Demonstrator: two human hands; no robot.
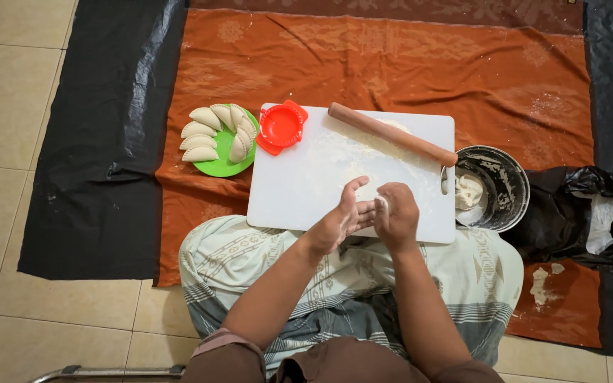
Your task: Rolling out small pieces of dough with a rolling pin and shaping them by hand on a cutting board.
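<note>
Matt floured white plastic board, smooth wooden rolling pin, glossy red plastic mould, creased orange cloth, shiny black sheeting.

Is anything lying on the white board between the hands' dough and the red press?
Nothing visible. The dough sits between the left hand and right hand; the floured board toward the red press is bare. The rolling pin lies farther back.

The floor has pale square tiles. A black plastic sheet and an orange cloth lie on it.
</note>
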